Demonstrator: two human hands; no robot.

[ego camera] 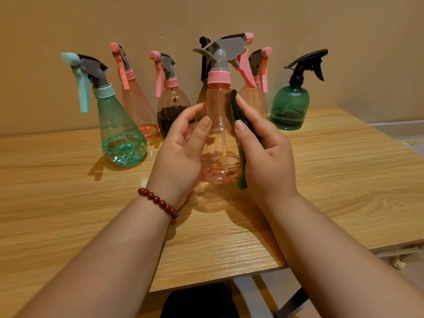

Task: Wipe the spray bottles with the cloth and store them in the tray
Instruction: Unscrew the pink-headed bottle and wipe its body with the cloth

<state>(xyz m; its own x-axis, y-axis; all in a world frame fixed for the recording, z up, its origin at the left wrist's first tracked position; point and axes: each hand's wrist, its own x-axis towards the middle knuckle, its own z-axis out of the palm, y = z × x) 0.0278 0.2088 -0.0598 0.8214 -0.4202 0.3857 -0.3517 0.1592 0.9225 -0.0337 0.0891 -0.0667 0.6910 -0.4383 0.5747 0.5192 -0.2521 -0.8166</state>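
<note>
Dark bottle (205, 63) mostly hidden (behind pink bottle (219, 125)), cloth (236, 106) half covered

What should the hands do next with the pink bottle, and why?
Probably slide the cloth down the side of the pink bottle. The right hand presses it high up while the left hand steadies the bottle.

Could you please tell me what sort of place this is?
Probably a plain room at home: a wooden table against a bare beige wall, with a row of household spray bottles along it.
</note>
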